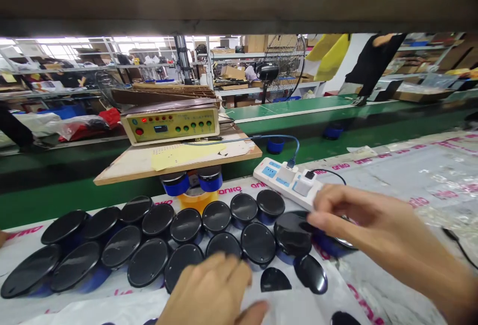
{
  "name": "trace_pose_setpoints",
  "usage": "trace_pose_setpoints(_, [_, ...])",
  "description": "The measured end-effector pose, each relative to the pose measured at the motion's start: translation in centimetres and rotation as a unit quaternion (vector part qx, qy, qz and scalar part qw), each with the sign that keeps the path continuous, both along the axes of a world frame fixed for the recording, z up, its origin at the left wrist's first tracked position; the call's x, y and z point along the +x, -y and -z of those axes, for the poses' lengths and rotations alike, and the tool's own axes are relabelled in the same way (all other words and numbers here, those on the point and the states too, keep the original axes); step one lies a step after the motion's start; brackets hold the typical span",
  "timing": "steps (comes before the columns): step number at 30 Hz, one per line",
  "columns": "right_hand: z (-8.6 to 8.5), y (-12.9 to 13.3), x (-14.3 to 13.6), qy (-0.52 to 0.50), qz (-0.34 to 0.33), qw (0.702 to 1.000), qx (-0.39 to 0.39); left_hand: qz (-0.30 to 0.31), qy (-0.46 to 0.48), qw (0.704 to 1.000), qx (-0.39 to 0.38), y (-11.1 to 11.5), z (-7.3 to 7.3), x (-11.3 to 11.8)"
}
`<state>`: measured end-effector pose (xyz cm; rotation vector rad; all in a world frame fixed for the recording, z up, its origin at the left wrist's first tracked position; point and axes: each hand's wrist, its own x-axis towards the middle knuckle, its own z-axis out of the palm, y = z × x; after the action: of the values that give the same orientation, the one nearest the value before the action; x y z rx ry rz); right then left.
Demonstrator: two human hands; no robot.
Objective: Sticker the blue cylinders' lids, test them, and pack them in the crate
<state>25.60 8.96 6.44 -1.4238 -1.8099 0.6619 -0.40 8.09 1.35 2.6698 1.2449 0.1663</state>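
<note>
My left hand is at the bottom centre, palm down and slightly blurred, its thumb apart from the fingers. Nothing shows in it; its fingertips are close to the front row of blue round units with glossy black tops. At the right, my right hand has thumb and forefinger pinched together at the edge of a black-topped unit. What the pinch holds, if anything, is unclear. Partly behind this hand is another blue unit. Loose black discs lie in front, one half covered by white sheeting.
Behind the units, a wooden board carries a control box with a lit red display. A white power strip with plugs and cables lies to its right. A green conveyor runs behind. A person in black stands beyond.
</note>
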Motion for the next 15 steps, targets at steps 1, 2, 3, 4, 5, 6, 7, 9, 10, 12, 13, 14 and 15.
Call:
trace_pose_setpoints(1, [0.3,-0.9,-0.4,-0.027,0.001,0.999,-0.034,-0.013,0.023,0.998,0.056,-0.6,-0.1,0.8])
trace_pose_setpoints(2, [0.8,-1.7,-0.9,-0.044,-0.004,0.998,-0.054,-0.029,0.044,0.993,0.105,-1.2,0.0,1.4])
trace_pose_setpoints(3, [1.5,-2.3,-1.6,-0.051,-0.015,0.997,-0.059,-0.045,0.063,0.987,0.142,-1.8,0.3,2.0])
trace_pose_setpoints(4, [2.3,-2.7,-2.3,-0.051,-0.026,0.997,-0.054,-0.057,0.08,0.982,0.163,-2.2,0.6,2.3])
trace_pose_setpoints(5, [3.0,-2.9,-2.9,-0.045,-0.032,0.997,-0.047,-0.065,0.094,0.978,0.172,-2.5,1.0,2.6])
trace_pose_setpoints(6, [3.7,-3.0,-3.4,-0.038,-0.037,0.998,-0.044,-0.068,0.106,0.977,0.174,-2.7,1.4,2.7])
trace_pose_setpoints(7, [4.2,-3.0,-3.8,-0.029,-0.039,0.998,-0.047,-0.066,0.118,0.976,0.172,-2.7,1.7,2.7])
trace_pose_setpoints(9, [4.7,-2.8,-4.2,-0.002,-0.041,0.997,-0.058,-0.067,0.134,0.976,0.157,-2.5,2.1,2.6])
trace_pose_setpoints(10, [4.8,-2.7,-4.2,0.015,-0.042,0.997,-0.059,-0.071,0.141,0.977,0.144,-2.4,2.2,2.5])
trace_pose_setpoints(12, [4.9,-2.6,-4.2,0.048,-0.043,0.996,-0.056,-0.077,0.151,0.979,0.113,-2.3,2.2,2.3])
trace_pose_setpoints(13, [4.9,-2.5,-4.1,0.061,-0.044,0.996,-0.055,-0.074,0.152,0.98,0.1,-2.3,2.2,2.2])
trace_pose_setpoints(14, [4.9,-2.5,-4.1,0.071,-0.045,0.995,-0.056,-0.068,0.15,0.982,0.091,-2.4,2.2,2.1])
trace_pose_setpoints(15, [4.9,-2.6,-4.0,0.078,-0.048,0.994,-0.057,-0.06,0.148,0.983,0.087,-2.5,2.3,2.0])
